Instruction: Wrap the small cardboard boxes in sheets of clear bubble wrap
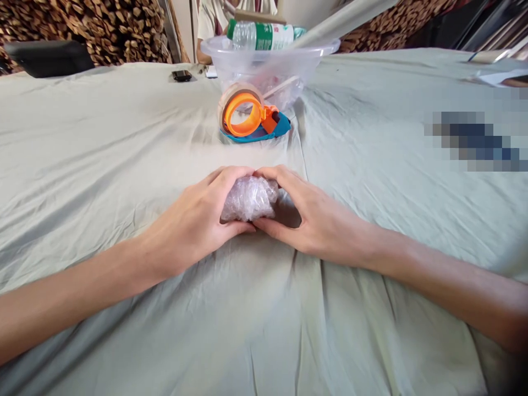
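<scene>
Bundle (251, 199) partly behind left hand (200, 212)

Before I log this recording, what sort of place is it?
Probably an improvised indoor workspace, perhaps a small workshop: a wrinkled pale green cloth covers the surface, an orange-and-blue plastic tape dispenser sits on it, and a clear, crinkled plastic bundle is being held.

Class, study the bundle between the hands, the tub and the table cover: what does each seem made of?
Bundle: probably clear plastic wrap, crinkled and glossy, with bright highlights.
Tub: likely smooth, shiny plastic; its wall is see-through.
Table cover: seemingly matt cloth, judging by its soft creases.
</scene>
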Tool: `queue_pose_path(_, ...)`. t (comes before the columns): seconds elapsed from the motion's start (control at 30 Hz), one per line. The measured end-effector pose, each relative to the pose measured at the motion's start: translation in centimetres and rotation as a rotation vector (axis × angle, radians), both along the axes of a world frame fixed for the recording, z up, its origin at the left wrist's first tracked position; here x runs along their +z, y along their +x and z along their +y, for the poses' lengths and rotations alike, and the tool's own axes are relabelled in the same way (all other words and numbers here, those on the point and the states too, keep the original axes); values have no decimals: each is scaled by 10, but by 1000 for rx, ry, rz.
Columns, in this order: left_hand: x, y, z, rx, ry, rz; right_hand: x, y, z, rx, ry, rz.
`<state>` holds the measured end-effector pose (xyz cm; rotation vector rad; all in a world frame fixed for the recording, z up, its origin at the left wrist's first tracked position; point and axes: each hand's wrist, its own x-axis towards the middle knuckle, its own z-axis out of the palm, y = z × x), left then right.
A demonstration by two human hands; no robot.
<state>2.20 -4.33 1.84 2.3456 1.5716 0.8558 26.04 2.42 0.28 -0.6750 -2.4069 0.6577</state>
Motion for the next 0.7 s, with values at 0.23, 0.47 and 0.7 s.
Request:
queue_pose_path(0.23, -6, 0, -1, 21, 35, -74, 2, 5, -2, 23, -142, -12)
queue_pose_path(0.47, -18, -5, -9, -180, 432, 159, 4, 9, -2, 72, -80, -36)
queue_pose_path(0.7, -9, -6, -9, -302, 363, 69, 2, 9, -8, 54, -14, 40)
